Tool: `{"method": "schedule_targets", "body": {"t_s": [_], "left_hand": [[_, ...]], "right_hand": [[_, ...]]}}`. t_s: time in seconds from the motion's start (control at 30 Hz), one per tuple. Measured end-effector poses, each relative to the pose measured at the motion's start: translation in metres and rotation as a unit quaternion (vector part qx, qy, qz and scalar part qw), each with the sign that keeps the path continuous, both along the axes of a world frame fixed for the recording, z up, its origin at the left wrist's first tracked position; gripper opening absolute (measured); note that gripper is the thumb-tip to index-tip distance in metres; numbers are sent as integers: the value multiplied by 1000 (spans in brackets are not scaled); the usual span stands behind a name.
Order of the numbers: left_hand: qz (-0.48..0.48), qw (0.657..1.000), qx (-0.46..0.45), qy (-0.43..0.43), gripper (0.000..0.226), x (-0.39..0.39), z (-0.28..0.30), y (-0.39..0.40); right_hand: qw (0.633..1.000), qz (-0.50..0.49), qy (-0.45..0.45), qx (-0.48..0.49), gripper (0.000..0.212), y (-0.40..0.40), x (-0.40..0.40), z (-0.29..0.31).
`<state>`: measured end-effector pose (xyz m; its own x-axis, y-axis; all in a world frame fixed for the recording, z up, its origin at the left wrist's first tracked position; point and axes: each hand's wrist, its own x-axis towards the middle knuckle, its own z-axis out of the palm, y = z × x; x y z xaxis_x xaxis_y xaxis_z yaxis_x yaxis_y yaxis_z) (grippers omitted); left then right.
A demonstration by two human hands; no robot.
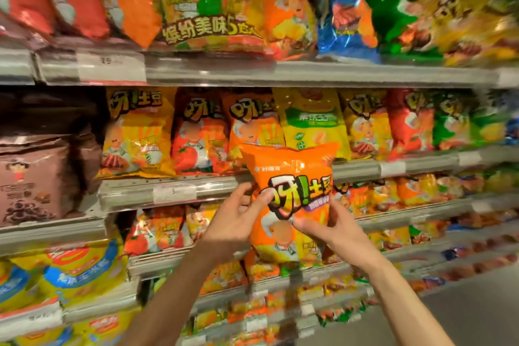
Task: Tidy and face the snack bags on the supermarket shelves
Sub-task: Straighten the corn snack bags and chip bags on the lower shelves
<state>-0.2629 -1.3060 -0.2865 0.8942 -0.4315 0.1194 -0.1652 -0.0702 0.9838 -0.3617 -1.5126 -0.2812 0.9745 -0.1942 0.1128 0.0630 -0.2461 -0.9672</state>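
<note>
Item: orange snack bag (292, 199), held upright before the middle shelf (356, 168). I read it as light, puffy, crushable, probably slippery. My left hand (236, 222) and right hand (325, 227) pinch its side edges, the safest hold.

Two bare forearms show, with no sleeve, watch, bracelet or glove on either. The left hand (234, 219) and the right hand (331, 229) wear no rings that can be made out. Fingernails look short and unpainted, though blur softens the detail.
</note>
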Motion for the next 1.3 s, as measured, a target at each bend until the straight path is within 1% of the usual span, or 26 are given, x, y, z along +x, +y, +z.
{"method": "schedule_targets", "body": {"t_s": [0.13,0.17,0.27,0.33,0.43,0.53,0.6,0.8,0.87,0.93,1.0,1.1,1.17,1.23,1.3], "left_hand": [[-21,998,50,-17,71,7,20,-38],[-25,998,52,-24,67,9,25,-44],[-19,996,58,-59,42,19,36,-54],[-6,995,58,-75,36,26,44,-58],[10,992,61,-108,39,37,56,-69],[26,984,78,-156,45,47,67,-88],[43,977,102,-182,52,53,75,-103],[70,938,247,-233,71,69,81,-140],[91,917,303,-244,72,74,79,-152],[124,901,336,-244,70,77,76,-165],[171,894,343,-234,75,79,74,-178],[235,886,344,-204,82,77,70,-194],[259,880,346,-195,81,77,69,-201],[270,883,338,-180,80,76,70,-206],[280,893,307,-172,76,75,72,-210]], "right_hand": [[999,-32,-7,17,73,-41,-1,8],[999,-43,-11,20,73,-49,-1,10],[996,-87,-14,18,71,-72,-2,17],[994,-107,-17,19,68,-87,-3,22],[990,-136,-22,17,65,-109,-1,29],[988,-153,-20,17,59,-130,3,34],[988,-154,-14,13,59,-146,7,38],[990,-142,-18,6,61,-195,30,54],[992,-123,-21,2,67,-213,42,59],[994,-110,-25,-14,80,-231,55,60],[995,-96,-19,-15,90,-248,68,62],[998,-54,-16,-4,86,-267,83,61],[999,-27,-24,1,82,-275,91,60],[999,-4,-38,13,79,-280,96,59],[998,13,-49,25,77,-282,98,59]]}}
